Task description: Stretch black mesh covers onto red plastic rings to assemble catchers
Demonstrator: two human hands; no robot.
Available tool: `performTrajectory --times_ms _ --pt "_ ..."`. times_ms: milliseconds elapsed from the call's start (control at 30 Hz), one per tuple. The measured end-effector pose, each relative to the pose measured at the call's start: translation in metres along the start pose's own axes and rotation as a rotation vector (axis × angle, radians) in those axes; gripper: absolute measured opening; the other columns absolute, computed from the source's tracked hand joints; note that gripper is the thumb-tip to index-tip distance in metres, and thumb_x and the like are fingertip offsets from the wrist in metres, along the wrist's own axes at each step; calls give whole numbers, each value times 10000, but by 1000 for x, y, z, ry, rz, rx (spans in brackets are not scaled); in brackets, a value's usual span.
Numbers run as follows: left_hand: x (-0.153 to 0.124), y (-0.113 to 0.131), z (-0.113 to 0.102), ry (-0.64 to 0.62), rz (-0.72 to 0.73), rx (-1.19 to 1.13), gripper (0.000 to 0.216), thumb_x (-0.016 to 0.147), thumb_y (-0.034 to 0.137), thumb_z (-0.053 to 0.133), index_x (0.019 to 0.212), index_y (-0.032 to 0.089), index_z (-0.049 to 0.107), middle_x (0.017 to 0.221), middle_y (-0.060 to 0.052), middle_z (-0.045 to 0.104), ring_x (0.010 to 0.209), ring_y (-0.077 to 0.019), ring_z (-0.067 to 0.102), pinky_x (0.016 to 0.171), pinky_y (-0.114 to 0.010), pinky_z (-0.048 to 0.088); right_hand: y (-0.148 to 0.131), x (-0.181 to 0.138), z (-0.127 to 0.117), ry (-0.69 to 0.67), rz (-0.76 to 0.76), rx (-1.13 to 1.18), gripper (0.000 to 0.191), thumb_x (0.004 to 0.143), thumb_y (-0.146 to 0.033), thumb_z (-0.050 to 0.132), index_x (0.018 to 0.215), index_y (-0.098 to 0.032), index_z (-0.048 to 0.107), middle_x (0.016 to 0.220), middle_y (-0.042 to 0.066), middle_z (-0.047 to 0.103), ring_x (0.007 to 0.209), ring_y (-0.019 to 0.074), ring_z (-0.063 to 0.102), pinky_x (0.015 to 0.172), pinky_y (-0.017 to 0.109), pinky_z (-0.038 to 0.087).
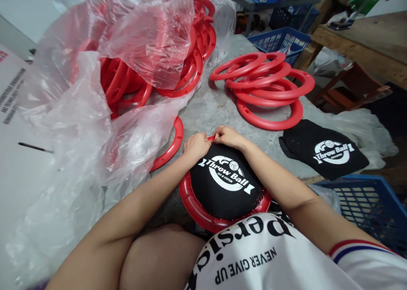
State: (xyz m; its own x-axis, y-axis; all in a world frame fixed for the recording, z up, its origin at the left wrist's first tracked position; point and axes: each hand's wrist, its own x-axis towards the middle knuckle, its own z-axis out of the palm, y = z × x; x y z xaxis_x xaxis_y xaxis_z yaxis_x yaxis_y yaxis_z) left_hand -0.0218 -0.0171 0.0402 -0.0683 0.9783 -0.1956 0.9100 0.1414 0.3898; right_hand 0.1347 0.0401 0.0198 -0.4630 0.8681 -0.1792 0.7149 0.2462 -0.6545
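Observation:
In front of my body, a black fabric piece (219, 201) printed "Throw Ball" in white lies over a red plastic ring (197, 211). The ring's near rim shows below the cloth, against my shirt. My left hand (196, 146) is closed at the far edge, its fingers gripping the cloth and rim. Close beside it, my right hand (227, 136) pinches the same edge, with a short bit of red rim showing between the two hands. Fingertips partly hide how the cloth sits on the rim there.
Loose red rings (270, 120) are piled ahead on the grey table (200, 112). A large clear plastic bag (143, 31) full of red rings covers the left side. Another black printed cloth (327, 150) lies at right, above a blue crate (369, 201). Another blue crate (280, 37) stands behind.

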Motion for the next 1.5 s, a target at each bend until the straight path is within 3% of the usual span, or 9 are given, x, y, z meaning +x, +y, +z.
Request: performTrajectory --times_ms 200,367,567,667,800,867,1100,1233,1500 --pt "-9 -12 6 41 93 -179 96 866 278 647 805 206 667 931 -26 685 818 -189 628 725 -302 421 1 0 0 -5 -38 3 53 726 -173 641 674 -181 644 868 3 726 768 139 607 655 222 413" --pt "-20 -17 9 40 189 -260 191 803 241 751 689 186 608 896 -12 583 776 -155 583 763 -303 464 6 2 0 6 -114 -13 87 737 -144 640 659 -182 634 887 19 728 831 151 626 739 229 440" --pt "-25 -26 15 118 230 -365 187 797 129 679 657 185 567 1004 -31 564 781 -138 574 797 -308 517 13 3 4 20 -134 -3 34 761 -169 650 738 -193 658 869 15 722 836 169 620 780 262 457" --pt "-21 -30 18 165 188 -409 166 799 122 657 665 183 580 1032 -41 570 790 -141 579 817 -320 530 12 1 5 138 -177 -7 142 756 -138 647 884 -185 685 917 36 717 867 198 612 833 318 467" --pt "-14 -34 19 171 156 -419 158 802 119 641 665 181 595 969 -39 578 802 -155 587 830 -330 529 4 -2 9 356 -418 20 206 781 -82 578 928 -181 683 1039 75 707 1033 233 596 984 394 437" --pt "-11 -35 18 165 146 -417 156 804 119 631 664 181 597 966 -39 585 789 -153 587 816 -327 529 2 -1 13 288 -487 56 186 784 -86 585 898 -188 690 1079 74 705 1080 234 596 1027 411 416" --pt "-10 -41 18 108 157 -413 132 792 121 628 674 176 612 985 -41 593 794 -145 599 814 -311 536 6 3 15 8 -485 11 47 793 -181 669 816 -187 709 1134 78 683 1096 241 581 1059 438 362" --pt "-14 -42 18 99 165 -431 109 812 151 620 705 173 610 1043 -50 589 738 -118 575 756 -284 538 2 0 12 -19 -461 -36 50 796 -194 680 838 -195 707 1171 75 667 1113 246 551 1052 425 358" --pt "-12 -40 13 115 150 -421 127 804 152 605 678 173 612 970 -47 620 856 -156 610 823 -292 522 -1 3 16 -23 -428 -79 72 857 -220 632 816 -196 685 1127 67 678 1076 229 551 1044 399 350"
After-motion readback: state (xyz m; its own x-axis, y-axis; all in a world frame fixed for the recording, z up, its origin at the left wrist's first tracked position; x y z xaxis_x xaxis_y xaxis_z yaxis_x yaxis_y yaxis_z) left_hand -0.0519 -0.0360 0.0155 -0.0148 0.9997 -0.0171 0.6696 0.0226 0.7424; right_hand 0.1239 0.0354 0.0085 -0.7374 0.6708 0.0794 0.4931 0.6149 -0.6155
